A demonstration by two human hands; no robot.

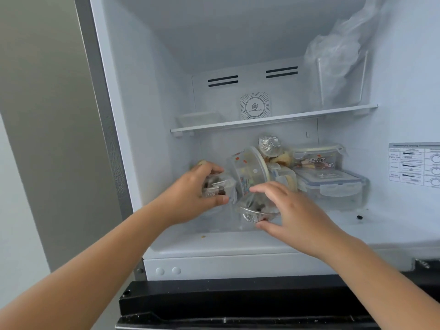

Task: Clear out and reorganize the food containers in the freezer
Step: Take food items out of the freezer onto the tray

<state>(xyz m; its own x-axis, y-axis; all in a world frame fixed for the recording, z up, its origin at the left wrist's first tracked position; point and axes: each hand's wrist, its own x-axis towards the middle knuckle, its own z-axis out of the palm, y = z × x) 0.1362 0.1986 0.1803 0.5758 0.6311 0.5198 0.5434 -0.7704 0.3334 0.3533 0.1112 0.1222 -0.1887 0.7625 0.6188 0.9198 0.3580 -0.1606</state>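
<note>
The freezer stands open in front of me. My left hand grips a small clear bag of dark food at the lower compartment's left. My right hand holds a clear-wrapped foil cup between fingers and thumb at the front middle. Behind them a round tub with coloured dots lies on its side. Another wrapped foil cup sits above it. To the right a clip-lid box marked PEANUTS is stacked on a flat blue-rimmed box.
The glass shelf carries a low clear tray at the left and a tall container with a plastic bag at the right. A crumb lies on the freezer floor. The black lower door edge is below.
</note>
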